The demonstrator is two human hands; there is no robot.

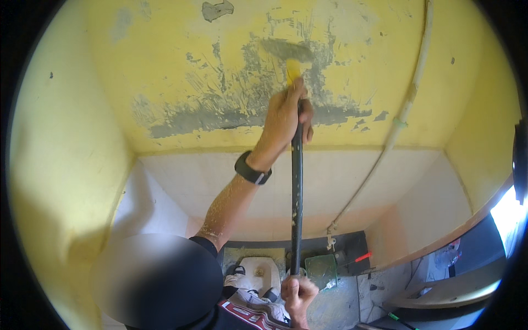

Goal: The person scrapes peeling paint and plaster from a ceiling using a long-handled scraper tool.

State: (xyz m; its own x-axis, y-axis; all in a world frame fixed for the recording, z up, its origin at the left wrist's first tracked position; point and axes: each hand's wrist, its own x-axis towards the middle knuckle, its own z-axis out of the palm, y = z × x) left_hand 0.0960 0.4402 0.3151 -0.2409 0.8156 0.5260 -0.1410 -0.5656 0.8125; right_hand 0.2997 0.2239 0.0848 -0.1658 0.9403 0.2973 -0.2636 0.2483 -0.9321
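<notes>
Both my hands hold a long-handled scraper [297, 192] with a black pole and a yellow neck. Its wide grey blade [287, 50], blurred by motion, is against the yellow wall [181, 66], where paint is scraped away in grey patches. High on the pole, just below the yellow neck, my left hand [287, 113] is wrapped round it, thumb upward. A dark band sits on that wrist, and pale flakes speckle the forearm. My right hand [299, 291] is closed round the pole's lower end.
A pale pipe [408, 104] runs down the wall on the right to a tap [330, 241]. Below are a squat toilet [258, 270], a green crate [321, 271] and a red-handled tool [363, 257]. A rounded, blurred dark shape [181, 280] covers the lower left.
</notes>
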